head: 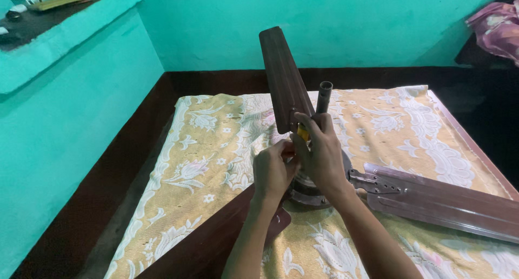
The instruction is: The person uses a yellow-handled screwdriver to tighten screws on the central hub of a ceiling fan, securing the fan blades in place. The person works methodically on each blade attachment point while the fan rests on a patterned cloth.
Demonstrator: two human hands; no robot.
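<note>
Head view. A ceiling fan (319, 187) lies on a bed (216, 149) covered with a yellow and white floral sheet. Its motor hub sits near the bed's middle, mostly hidden behind both hands.

Left hand (273, 171): fingers curled, pressed against the hub on its left side; what it grips cannot be told.

Right hand (321, 152): closed around a yellow-handled tool (303, 132), only a small part of the handle showing between the fingers, held at the base of the upright blade.

The fan's downrod (324, 97) stands up just behind the right hand. One dark brown blade (284, 79) points away toward the wall, a second blade (443, 200) extends to the right, and a third blade (211, 241) runs toward the lower left.

Turquoise walls (81, 122) surround the bed.
</note>
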